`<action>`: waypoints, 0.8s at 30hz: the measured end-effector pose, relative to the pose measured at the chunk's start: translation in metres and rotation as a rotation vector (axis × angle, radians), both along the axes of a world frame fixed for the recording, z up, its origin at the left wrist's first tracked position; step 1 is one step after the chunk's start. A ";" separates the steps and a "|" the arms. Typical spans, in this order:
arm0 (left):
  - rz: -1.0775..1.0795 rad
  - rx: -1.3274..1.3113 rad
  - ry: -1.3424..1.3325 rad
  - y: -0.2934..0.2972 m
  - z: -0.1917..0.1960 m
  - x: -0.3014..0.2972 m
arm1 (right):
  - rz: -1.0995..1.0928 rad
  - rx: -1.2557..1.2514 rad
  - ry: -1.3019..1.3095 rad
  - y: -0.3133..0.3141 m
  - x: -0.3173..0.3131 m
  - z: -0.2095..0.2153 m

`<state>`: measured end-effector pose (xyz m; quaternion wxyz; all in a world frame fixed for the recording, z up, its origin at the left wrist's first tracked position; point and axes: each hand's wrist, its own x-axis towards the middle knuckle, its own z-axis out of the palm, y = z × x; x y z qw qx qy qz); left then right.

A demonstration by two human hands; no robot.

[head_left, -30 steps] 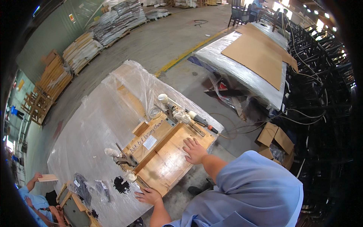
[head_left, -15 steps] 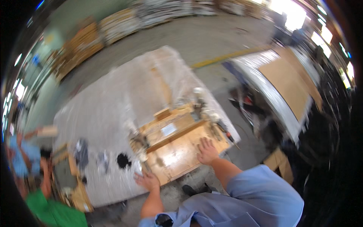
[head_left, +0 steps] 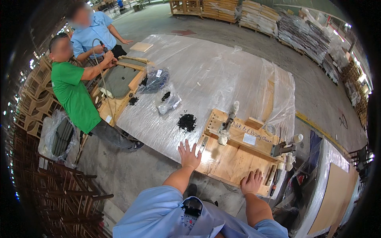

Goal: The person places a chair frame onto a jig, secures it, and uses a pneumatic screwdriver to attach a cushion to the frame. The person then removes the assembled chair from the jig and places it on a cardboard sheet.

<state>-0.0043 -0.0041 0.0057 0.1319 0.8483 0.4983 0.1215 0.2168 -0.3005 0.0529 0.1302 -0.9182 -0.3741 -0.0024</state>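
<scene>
Head view, the only one I've got. Wooden jig (head_left: 234, 162) sits right of ctr, lower half of frame, on the film-wrapped tabletop (head_left: 152, 133). My L hand (head_left: 190, 157) is flat at the table edge, just beside the jig's L end, fingers splayed, grasping nothing; can't tell if it touches the jig. My R hand (head_left: 251, 182) rests palm-down on the jig's near edge, toward its R end, fingers loosely extended, nothing held.

Step in hand, my guess: a pause or steadying, w/ the jig bed bare. Next move prob. calls for at least one palm lifted off & fingers free to close on a part.

Orientation: jig's long axis runs L to R, sloping down toward lower R of frame. Its open side faces me, bottom of frame; back rail (head_left: 262, 138) is on the far side, w/ a clamp (head_left: 227, 126) near the L end & another clamp (head_left: 283, 150) at the R. Heap of small black bits (head_left: 186, 123), prob. screws, lies near ctr frame, upper L of the jig.
</scene>
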 end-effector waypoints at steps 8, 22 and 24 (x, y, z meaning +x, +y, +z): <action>0.003 0.028 0.006 0.000 -0.002 0.005 | -0.002 0.002 -0.001 -0.002 0.000 0.001; -0.012 -0.010 0.041 0.002 -0.004 0.003 | -0.028 -0.055 0.009 -0.002 0.000 0.000; -0.012 0.007 0.025 0.002 -0.006 0.003 | -0.034 -0.064 0.006 0.000 0.000 0.002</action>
